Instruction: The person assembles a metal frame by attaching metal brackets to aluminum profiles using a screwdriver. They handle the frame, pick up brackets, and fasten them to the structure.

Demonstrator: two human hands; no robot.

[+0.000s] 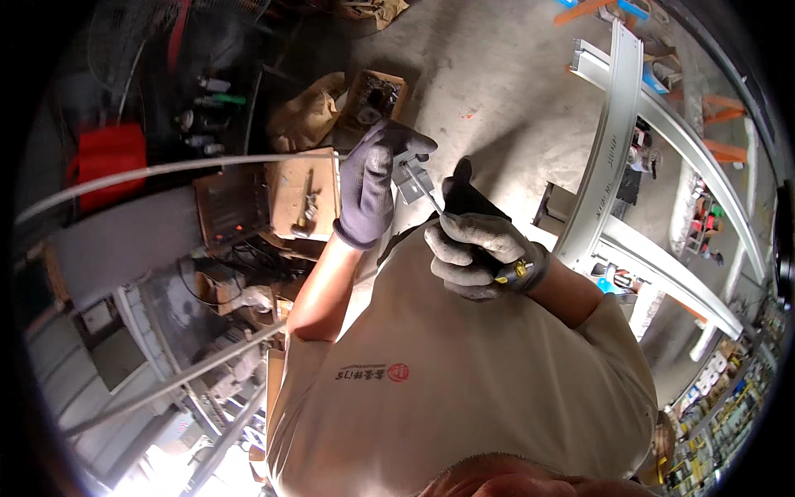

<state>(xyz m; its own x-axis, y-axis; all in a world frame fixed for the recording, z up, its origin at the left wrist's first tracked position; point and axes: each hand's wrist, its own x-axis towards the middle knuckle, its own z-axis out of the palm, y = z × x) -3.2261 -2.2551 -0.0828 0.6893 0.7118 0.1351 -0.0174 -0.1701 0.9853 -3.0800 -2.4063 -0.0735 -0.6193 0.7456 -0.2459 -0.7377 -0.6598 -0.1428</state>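
Both my hands wear dark grey gloves and meet in front of my chest. My left hand point(370, 186) grips a small grey metal piece point(413, 181) between thumb and fingers. My right hand point(480, 244) is wrapped round a screwdriver point(519, 269), whose yellow handle end sticks out near the wrist. Its thin shaft point(428, 197) slants up and left to the metal piece. Whether the tip sits in a screw is too small to tell.
Left of my hands, a hammer point(308, 204) lies on a light brown board point(285, 178). Beyond it stand an open box of small dark parts point(403, 93) and a brown paper bag point(305, 112). Long white metal profiles point(609, 141) cross at the right. A thin bar point(190, 165) reaches in from the left.
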